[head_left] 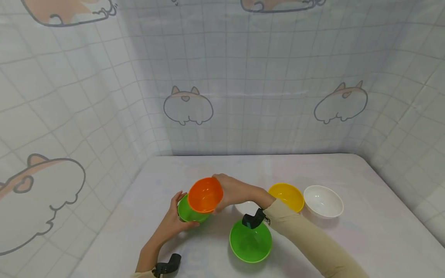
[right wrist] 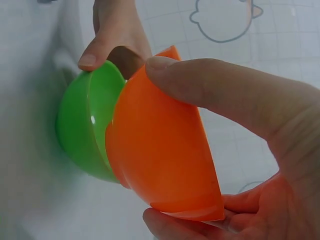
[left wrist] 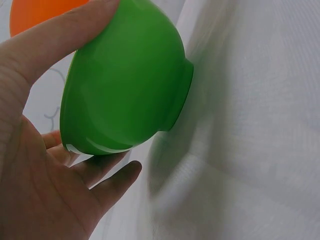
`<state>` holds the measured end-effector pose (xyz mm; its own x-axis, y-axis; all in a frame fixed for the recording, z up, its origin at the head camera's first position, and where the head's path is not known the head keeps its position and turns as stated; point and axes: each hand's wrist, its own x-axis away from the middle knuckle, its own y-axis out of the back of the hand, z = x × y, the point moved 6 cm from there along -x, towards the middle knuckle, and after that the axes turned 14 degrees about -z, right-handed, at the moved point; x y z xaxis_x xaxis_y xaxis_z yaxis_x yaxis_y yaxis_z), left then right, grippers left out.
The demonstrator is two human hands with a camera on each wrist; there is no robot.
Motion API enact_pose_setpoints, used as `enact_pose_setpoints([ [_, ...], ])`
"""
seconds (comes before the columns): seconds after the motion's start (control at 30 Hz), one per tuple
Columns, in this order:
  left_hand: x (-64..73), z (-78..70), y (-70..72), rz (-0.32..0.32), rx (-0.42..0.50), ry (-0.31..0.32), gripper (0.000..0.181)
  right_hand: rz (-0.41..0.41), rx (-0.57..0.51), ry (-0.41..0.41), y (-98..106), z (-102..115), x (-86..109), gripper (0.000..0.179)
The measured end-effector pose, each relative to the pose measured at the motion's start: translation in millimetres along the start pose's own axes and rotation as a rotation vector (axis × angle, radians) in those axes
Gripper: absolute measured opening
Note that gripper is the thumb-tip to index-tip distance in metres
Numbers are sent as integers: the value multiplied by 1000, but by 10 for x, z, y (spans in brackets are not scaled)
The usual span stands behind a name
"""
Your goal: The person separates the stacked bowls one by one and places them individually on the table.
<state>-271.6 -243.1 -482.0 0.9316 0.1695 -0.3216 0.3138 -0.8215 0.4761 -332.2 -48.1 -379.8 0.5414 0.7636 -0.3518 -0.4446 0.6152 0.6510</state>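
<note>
My left hand (head_left: 172,221) holds a small green bowl (head_left: 186,211) at its rim, thumb on the near side and fingers on the far side. In the left wrist view that green bowl (left wrist: 130,80) has its foot close to the table; whether it touches is hard to tell. My right hand (head_left: 235,190) grips an orange bowl (head_left: 205,195) by its right side, between thumb and fingers. Seen from the right wrist, the orange bowl (right wrist: 162,145) is tilted, with its foot overlapping the mouth of the green bowl (right wrist: 75,125).
A larger green bowl (head_left: 251,245) stands below my right wrist. Partly behind the right forearm are a white bowl (head_left: 246,207) and a yellow bowl (head_left: 286,194). Another white bowl (head_left: 323,201) sits to the right on the white table (head_left: 368,231). Patterned curtains (head_left: 236,77) surround the table.
</note>
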Motion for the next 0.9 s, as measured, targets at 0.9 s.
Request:
enact_pose_setpoints([
  [0.9, 49, 32, -15, -8, -50, 18, 119, -90, -71, -44, 315, 81, 634, 74],
])
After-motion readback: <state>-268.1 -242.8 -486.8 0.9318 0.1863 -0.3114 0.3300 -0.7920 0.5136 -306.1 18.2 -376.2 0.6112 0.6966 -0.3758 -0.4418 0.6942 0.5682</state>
